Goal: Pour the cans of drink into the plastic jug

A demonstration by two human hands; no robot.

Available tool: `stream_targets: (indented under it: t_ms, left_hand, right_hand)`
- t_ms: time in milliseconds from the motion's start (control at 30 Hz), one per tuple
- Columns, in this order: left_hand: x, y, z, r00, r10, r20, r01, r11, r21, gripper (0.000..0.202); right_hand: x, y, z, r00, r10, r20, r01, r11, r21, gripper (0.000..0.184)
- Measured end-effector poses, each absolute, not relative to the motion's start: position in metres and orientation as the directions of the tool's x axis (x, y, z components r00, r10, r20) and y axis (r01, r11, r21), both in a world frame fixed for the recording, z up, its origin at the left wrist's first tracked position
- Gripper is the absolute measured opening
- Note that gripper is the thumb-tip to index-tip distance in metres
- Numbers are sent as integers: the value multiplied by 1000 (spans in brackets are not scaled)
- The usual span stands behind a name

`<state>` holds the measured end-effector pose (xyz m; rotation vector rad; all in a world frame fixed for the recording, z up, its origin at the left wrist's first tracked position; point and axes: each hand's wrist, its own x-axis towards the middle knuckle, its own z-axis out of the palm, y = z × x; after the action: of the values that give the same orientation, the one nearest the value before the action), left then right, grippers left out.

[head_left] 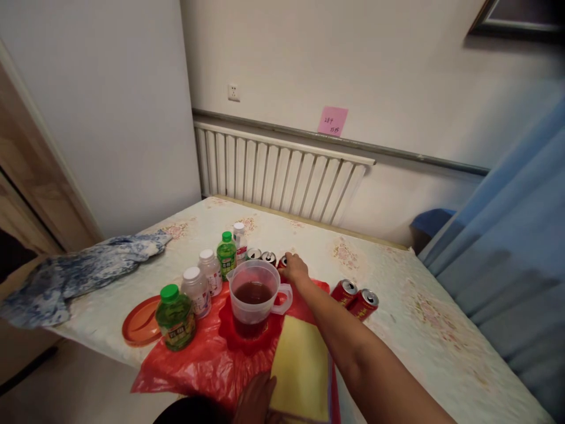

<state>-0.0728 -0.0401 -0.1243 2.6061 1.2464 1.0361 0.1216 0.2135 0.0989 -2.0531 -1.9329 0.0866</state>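
Note:
My right hand [295, 270] reaches across the table with its fingers curled round a red can [282, 262], mostly hidden behind the hand and a jug. That clear plastic jug [253, 291] holds dark brown liquid and stands upright on a red scalloped dish [227, 327]. Two opened cans [268, 258] are in line just left of my right hand. At the front edge my left hand [256, 399] lies with fingers stretched out, touching the side of a yellow sheet or pad [302, 365]. Its lower part is out of frame.
Left of the jug runs a row of green-capped bottles [175, 321] and white-capped bottles [196, 291], beside an orange-red lid [139, 321]. Two red cans [362, 303] stand right of my forearm. A red plastic sheet [194, 371] lies underneath; a patterned cloth [88, 271] is at far left.

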Motion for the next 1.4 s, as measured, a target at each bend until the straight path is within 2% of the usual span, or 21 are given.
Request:
stream_targets:
  t_ms: [133, 233, 400, 567, 667, 767, 900, 1000, 1067, 1200, 1300, 1400]
  left_hand:
    - [-69, -47, -102, 366, 707, 605, 701, -637, 320, 59]
    - [-68, -52, -87, 329, 729, 600, 705, -612, 357, 52]
    - [-70, -57, -61, 285, 833, 473, 648, -531, 545, 45]
    - [-61, -59, -21, 241, 927, 287, 538, -374, 756, 49]
    - [-49, -58, 13, 233, 949, 214, 437, -299, 848, 57]
    - [-39, -58, 50, 283, 941, 187, 301, -272, 914, 70]
    - [-39, -65, 95, 420, 898, 133, 177, -224, 958, 79]
    - [-48, -74, 115, 593, 804, 46, 118, -143, 983, 68]
    - [-55, -80, 121, 649, 761, 13, 73, -78, 994, 65]
    - [-66, -90, 123, 672, 739, 50, -66, -7, 998, 71]
    - [-73, -97, 124, 656, 754, 20, -14, -14, 1000, 74]
    - [-79, -102, 122, 611, 792, 12, 7, -21, 1000, 81]
  right_hand:
    - [142, 196, 115, 83, 979, 184, 955, -26, -295, 54]
    - [163, 173, 133, 54, 976, 211, 948, 16, -319, 57]
    - [195, 115, 156, -7, 967, 253, 925, 103, -366, 65]
    - [210, 49, 159, -133, 952, 275, 867, 246, -434, 69]
    - [208, 12, 159, -289, 908, 303, 735, 413, -537, 71]
    - [196, -22, 169, -446, 851, 277, 615, 516, -596, 70]
    - [173, -63, 198, -650, 730, 212, 477, 608, -635, 70]
    - [159, -83, 217, -727, 664, 174, 420, 631, -652, 71]
    - [153, -90, 224, -766, 624, 152, 392, 642, -659, 71]
    - [143, -93, 224, -809, 574, 125, 363, 656, -662, 72]
    - [138, -88, 221, -819, 561, 124, 347, 655, -671, 76]
    - [140, -66, 217, -746, 651, 142, 334, 549, -766, 70]
